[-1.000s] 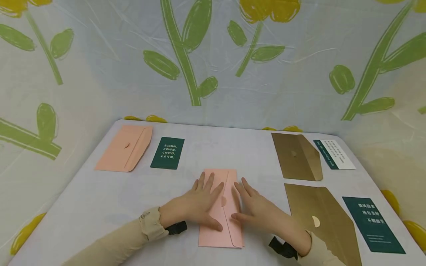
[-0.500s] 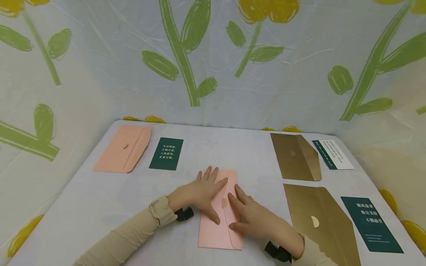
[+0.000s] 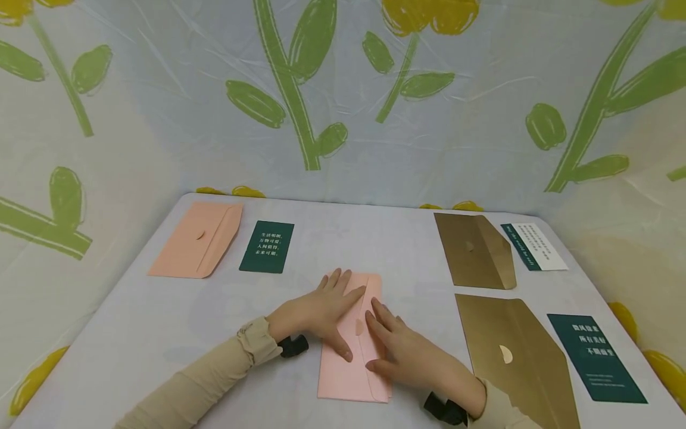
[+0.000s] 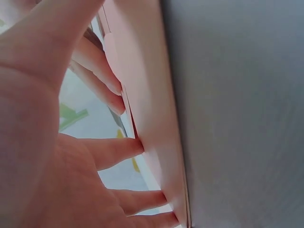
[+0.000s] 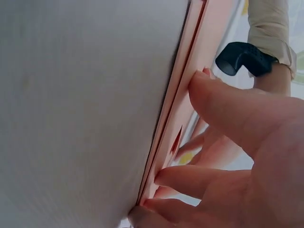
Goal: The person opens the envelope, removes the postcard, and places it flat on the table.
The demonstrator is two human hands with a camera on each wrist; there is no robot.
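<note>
A pink envelope [image 3: 343, 378] lies lengthwise at the front middle of the table, its flap folded over along the right side. A small half-round tab [image 3: 359, 327] shows at its centre. My left hand [image 3: 316, 313] rests on the envelope's left part with fingers spread, and its fingertips [image 4: 135, 147] touch the paper in the left wrist view. On the flap side, my right hand [image 3: 407, 351] lies with its fingers and thumb extended. In the right wrist view its thumb [image 5: 209, 92] and fingers [image 5: 180, 178] touch the flap near the envelope's edge.
Another pink envelope [image 3: 187, 244] and a green card [image 3: 267, 247] lie back left. On the right are two brown envelopes [image 3: 466, 256], the nearer one [image 3: 514, 369] close to my right forearm. Beside them lie a white-and-green card [image 3: 541, 245] and a green card [image 3: 595, 363].
My left hand has shifted slightly up and right on the pink envelope, then stayed. The right hand has moved a little left and down, its fingers coming onto the flap.
</note>
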